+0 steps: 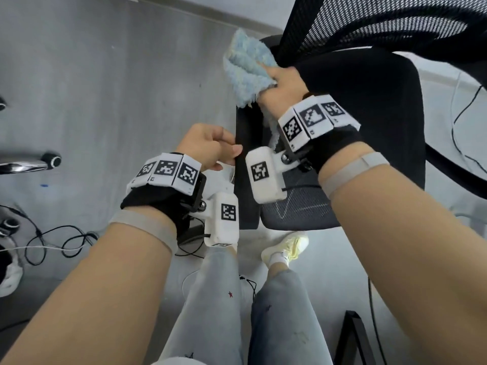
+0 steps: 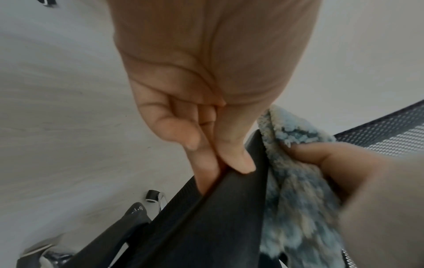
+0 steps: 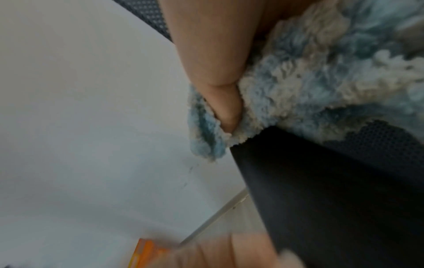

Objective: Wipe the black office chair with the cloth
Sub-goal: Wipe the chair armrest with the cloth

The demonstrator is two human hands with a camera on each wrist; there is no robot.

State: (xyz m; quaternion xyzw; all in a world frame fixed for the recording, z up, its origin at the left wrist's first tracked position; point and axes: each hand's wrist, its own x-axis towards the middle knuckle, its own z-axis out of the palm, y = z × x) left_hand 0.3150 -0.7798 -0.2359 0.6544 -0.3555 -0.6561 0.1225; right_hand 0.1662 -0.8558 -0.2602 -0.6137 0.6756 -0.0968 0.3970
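Blue cloth [image 1: 247,67] gripped by right hand [image 1: 283,86]; left hand [image 1: 208,147] pinches one black chair [image 1: 369,106] edge.

Right hand [image 1: 283,88] fingers hidden inside cloth [image 1: 247,67]. Chair backrest [image 1: 382,25] cut off at top edge. Orange object [image 3: 143,253] blurred, unidentifiable.

Head view looks steeply down over both forearms; each wrist view looks closely along its fingers [image 2: 236,159], sharing the chair armrest [image 2: 229,208] and cloth [image 3: 321,81].
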